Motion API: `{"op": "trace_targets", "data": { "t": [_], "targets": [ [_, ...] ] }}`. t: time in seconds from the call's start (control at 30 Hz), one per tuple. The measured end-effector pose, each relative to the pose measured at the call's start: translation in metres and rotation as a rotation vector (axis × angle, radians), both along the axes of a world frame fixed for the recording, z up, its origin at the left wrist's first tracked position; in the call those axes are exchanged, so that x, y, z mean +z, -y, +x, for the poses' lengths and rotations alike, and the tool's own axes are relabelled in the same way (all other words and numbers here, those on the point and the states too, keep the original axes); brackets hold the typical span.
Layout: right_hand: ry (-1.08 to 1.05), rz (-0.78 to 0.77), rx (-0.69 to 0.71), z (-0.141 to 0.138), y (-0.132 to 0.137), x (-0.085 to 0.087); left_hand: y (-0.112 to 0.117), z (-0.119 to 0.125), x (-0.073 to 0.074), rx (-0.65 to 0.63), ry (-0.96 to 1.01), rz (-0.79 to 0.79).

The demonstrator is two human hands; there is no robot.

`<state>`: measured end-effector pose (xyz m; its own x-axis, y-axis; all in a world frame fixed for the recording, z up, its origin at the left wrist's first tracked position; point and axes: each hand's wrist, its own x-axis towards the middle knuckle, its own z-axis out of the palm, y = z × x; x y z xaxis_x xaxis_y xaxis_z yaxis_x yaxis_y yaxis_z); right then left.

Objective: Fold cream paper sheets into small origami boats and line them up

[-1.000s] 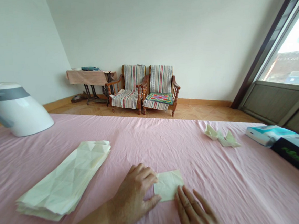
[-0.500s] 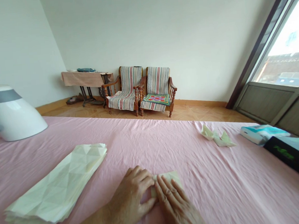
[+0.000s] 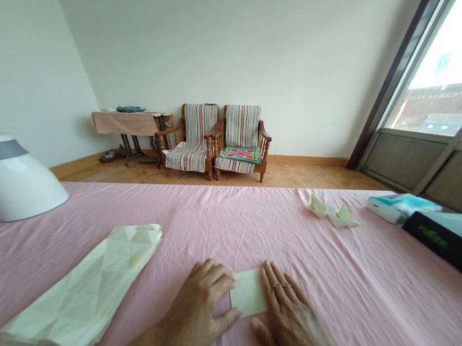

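A small folded piece of pale green paper [image 3: 248, 293] lies flat on the pink cloth between my hands. At its left edge, my left hand [image 3: 203, 303] holds it down, forefinger on the upper corner and thumb near the lower one, the other fingers curled. My right hand [image 3: 287, 307] is open and flat, its fingers stretched out over the paper's right edge, hiding that side. To the left lies a long stack of creased pale paper sheets [image 3: 84, 291]. Farther off at the right sit two pale folded paper shapes [image 3: 317, 205], close together.
The pink cloth [image 3: 203, 223] is wrinkled. A white and grey kettle-like jug [image 3: 23, 181] stands at the far left. On the right are a blue and white tissue pack [image 3: 396, 208] and a black box [image 3: 436, 242]. Beyond the table are two wooden armchairs [image 3: 237, 127] with striped covers.
My right hand has slid to the right across the paper, uncovering its middle. My left hand stays at the left edge. The view has shifted slightly.
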<state>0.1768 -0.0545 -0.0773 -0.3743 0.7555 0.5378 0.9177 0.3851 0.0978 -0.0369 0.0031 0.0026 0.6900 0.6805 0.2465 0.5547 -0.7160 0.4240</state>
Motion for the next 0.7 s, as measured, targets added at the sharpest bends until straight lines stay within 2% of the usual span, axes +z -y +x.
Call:
{"op": "trace_targets", "data": {
  "t": [0.13, 0.2, 0.4, 0.53, 0.7],
  "targets": [
    [-0.056, 0.022, -0.155, -0.004, 0.001, -0.002, 0.001, -0.001, -0.002, 0.006, 0.004, 0.004],
    [-0.086, 0.022, -0.187, -0.004, 0.001, -0.001, 0.001, -0.003, -0.004, 0.02, 0.024, 0.01],
    [-0.173, 0.009, -0.052, -0.003, -0.004, 0.005, -0.003, -0.009, -0.013, 0.07, 0.078, 0.028],
    [-0.265, -0.033, -0.04, -0.007, -0.002, 0.009, -0.005, -0.008, -0.009, 0.036, 0.046, -0.025],
    [-0.298, -0.012, -0.037, -0.009, 0.004, 0.016, -0.003, -0.008, -0.004, -0.003, 0.093, -0.044]
  ]
}}
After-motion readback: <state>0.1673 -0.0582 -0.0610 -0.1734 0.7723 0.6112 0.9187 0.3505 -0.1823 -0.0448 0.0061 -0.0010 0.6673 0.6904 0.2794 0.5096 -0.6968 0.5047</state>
